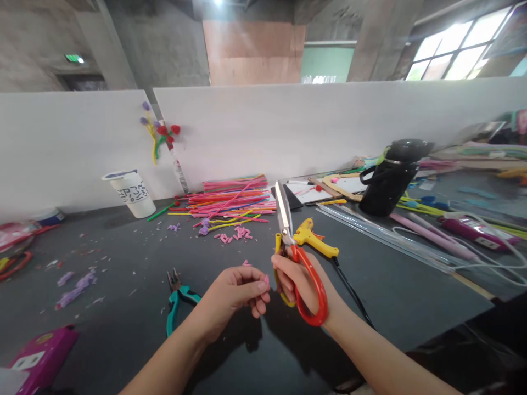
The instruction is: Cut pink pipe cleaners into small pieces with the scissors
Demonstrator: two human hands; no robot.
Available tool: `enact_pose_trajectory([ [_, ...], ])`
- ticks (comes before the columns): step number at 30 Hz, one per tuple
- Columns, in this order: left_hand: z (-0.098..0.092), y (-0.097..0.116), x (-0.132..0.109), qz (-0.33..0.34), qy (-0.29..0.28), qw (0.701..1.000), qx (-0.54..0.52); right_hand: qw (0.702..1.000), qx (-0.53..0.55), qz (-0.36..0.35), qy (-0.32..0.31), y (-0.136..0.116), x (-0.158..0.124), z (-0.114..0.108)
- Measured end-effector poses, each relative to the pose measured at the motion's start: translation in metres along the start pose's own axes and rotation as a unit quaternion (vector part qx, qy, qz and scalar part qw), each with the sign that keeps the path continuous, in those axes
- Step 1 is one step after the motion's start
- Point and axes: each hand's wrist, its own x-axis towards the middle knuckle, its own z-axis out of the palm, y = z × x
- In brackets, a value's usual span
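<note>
My right hand [302, 282] grips red-handled scissors [294, 249] with the blades pointing up and away, closed together; a short yellow pipe cleaner piece [278, 244] sits against the same hand. My left hand [236, 293] is curled in a pinch on a small pink pipe cleaner piece [265, 281], right beside the scissor hand. Both hands hover over the dark table [123, 307].
Teal-handled pliers [178, 299] lie left of my left hand. A yellow glue gun [315, 237] sits behind the scissors. Further back lie a pile of coloured pipe cleaners [230, 200], a white cup [132, 193] and a black flask [389, 178]. Purple scraps [76, 285] litter the left side.
</note>
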Motion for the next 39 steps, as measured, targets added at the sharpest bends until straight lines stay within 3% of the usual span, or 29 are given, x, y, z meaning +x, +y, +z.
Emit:
enact_pose_trajectory([
  [9, 0.0, -0.001, 0.0, 0.002, -0.009, 0.999, -0.046, 0.997, -0.047, 0.024, -0.061, -0.001, -0.002, 0.0],
  [24, 0.003, -0.004, 0.004, 0.04, 0.085, 0.995, 0.034, 0.982, -0.186, -0.022, -0.033, 0.006, 0.0, -0.001],
  [26, 0.0, -0.003, 0.003, 0.066, 0.095, 0.993, 0.015, 0.959, -0.275, -0.068, -0.002, 0.006, 0.001, -0.003],
  [29, -0.006, 0.001, 0.003, 0.112, 0.117, 0.986, -0.036, 0.89, -0.436, -0.132, 0.036, 0.007, 0.0, -0.009],
  [32, -0.011, 0.007, 0.001, 0.152, 0.138, 0.975, -0.087, 0.838, -0.523, -0.154, 0.019, 0.011, -0.004, -0.012],
  [39, -0.011, 0.013, -0.002, 0.195, 0.153, 0.961, -0.123, 0.794, -0.581, -0.178, 0.005, 0.018, -0.012, -0.014],
])
